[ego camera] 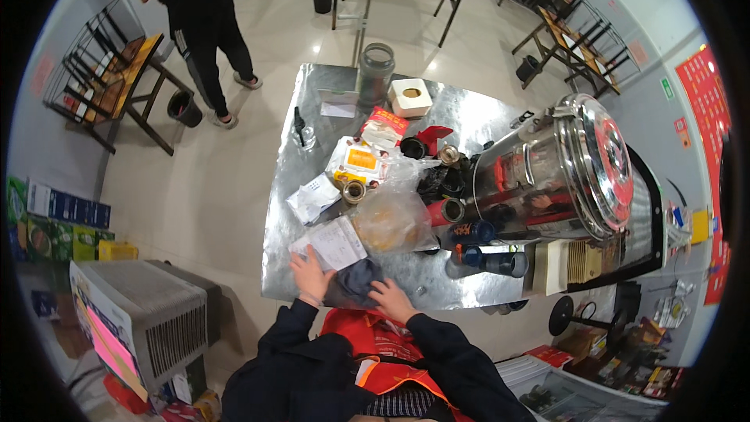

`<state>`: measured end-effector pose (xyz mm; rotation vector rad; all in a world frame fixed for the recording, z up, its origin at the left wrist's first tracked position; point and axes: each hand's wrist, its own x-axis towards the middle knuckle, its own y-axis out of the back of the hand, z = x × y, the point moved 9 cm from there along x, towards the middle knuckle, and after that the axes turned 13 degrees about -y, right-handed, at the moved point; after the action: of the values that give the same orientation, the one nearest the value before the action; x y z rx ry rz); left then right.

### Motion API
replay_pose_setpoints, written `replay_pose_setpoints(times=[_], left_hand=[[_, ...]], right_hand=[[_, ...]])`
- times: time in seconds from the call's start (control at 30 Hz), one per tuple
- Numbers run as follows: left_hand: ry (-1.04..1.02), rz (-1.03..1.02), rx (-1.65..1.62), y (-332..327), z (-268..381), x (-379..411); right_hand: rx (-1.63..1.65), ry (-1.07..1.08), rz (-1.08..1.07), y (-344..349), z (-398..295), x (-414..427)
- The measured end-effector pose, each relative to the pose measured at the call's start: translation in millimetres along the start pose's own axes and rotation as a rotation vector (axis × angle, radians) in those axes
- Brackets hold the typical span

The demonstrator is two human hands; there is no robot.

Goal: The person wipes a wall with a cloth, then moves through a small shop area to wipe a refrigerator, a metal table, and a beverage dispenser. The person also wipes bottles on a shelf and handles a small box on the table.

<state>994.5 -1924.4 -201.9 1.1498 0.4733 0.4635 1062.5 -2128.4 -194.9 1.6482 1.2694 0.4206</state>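
Note:
My left hand, fingers spread, rests at the lower left corner of a white notepad that bears handwriting. Close beside the pad lies a crumpled dark cloth at the front edge of the metal-topped table. The fingertips of my right hand touch the cloth's right side; whether they pinch it cannot be made out. Just beyond the pad sits a clear plastic bag with something yellowish inside. A white paper packet and an open-topped glass jar stand behind the pad.
A large steel drum fills the table's right side. Near it lie dark blue tumblers and a red cup. Farther back are a wipes pack, a tissue box and a tall clear jar. A person stands beyond the table.

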Motion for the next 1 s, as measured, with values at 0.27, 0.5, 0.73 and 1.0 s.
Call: replay_pose_setpoints(times=[0.27, 0.5, 0.73, 1.0], left_hand=[[-0.081, -0.063, -0.093, -20.7, 22.4, 5.8], [-0.282, 0.13, -0.227, 10.5, 36.4, 4.3], [-0.556, -0.128, -0.681, -2.6, 197.1, -11.3], [-0.755, -0.428, -0.768, -34.5, 355.0, -61.2]], right_hand=[[0.051, -0.327, 0.208, 18.0, 125.1, -132.5], [0.176, -0.746, 0.661, 22.5, 173.2, -208.7], [0.215, -0.353, 0.531, 38.2, 92.2, -111.6], [0.195, -0.389, 0.714, 50.6, 223.1, -238.4]])
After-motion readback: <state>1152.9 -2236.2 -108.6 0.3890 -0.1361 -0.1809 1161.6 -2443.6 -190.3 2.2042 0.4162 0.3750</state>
